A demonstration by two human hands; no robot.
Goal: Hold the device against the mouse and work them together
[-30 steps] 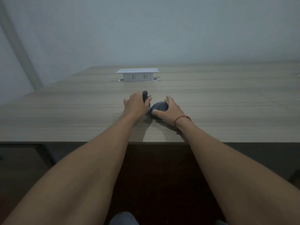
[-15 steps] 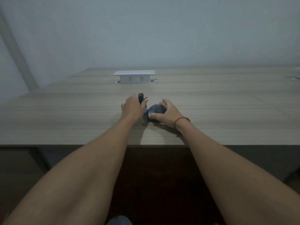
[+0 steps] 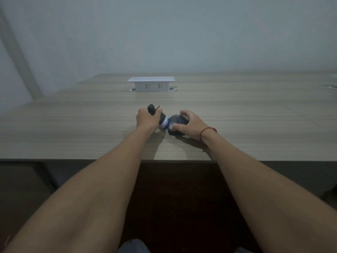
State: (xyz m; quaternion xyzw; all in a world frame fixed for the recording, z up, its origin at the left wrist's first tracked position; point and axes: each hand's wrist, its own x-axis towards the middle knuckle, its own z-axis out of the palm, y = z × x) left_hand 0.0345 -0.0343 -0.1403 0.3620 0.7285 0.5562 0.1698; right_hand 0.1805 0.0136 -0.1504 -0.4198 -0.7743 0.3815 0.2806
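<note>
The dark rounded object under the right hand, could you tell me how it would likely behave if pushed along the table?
The dark rounded object looks like a hard, smooth shell, so it is probably stiff. Its domed top could be slippery under the right hand. It sits low on the wooden table, so it would likely slide rather than tip.

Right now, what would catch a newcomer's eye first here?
Two bare hands meet mid-table: the left hand grips a dark tool whose white tip meets the dark rounded object that the right hand holds. Behind them, a white socket box rises from the table.
</note>
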